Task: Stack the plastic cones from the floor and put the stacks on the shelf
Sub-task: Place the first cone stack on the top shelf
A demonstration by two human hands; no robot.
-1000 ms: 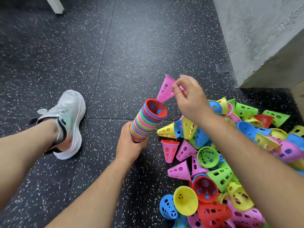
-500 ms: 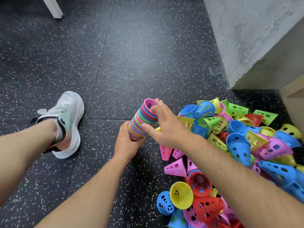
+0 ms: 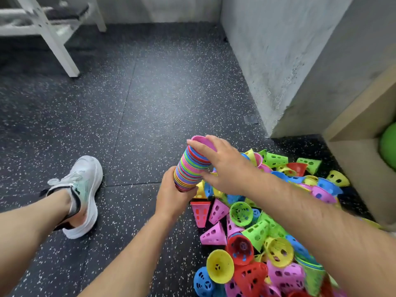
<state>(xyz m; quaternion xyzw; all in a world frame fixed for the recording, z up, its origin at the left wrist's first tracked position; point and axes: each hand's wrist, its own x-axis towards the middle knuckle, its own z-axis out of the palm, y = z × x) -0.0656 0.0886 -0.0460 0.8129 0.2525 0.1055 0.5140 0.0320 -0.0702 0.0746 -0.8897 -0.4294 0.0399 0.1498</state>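
Inspector: Starting at the left, your shoe (image 3: 83,189) is planted on the floor (image 3: 150,93), well apart from the work. It appears to brace you as you sit or crouch low, though your posture is out of view.

Assessor: Noted. Next, your left hand (image 3: 173,198) has its fingers curled round the bottom of the stack (image 3: 190,166). It holds the stack off the floor and tilted away from you, so the open end faces your other hand.

Inspector: Agreed. At that end sits a pink cone (image 3: 203,140). Your right hand (image 3: 225,166) covers it with the fingers spread and fairly straight across the rim, and the thumb rests against the side of the stack. I judge this to be a seating press: you are pushing the cone home so that it nests flush.

Assessor: To the right, the loose cones (image 3: 267,232) lie heaped on the floor just beside your hands, within easy reach. Many remain, so stacking is far from finished.

Inspector: At the far right stands the shelf (image 3: 353,116), with a green ball (image 3: 389,144) inside. No stack is visible on it. The risk is that a tall, tilted stack may shed cones if your lower grip loosens.
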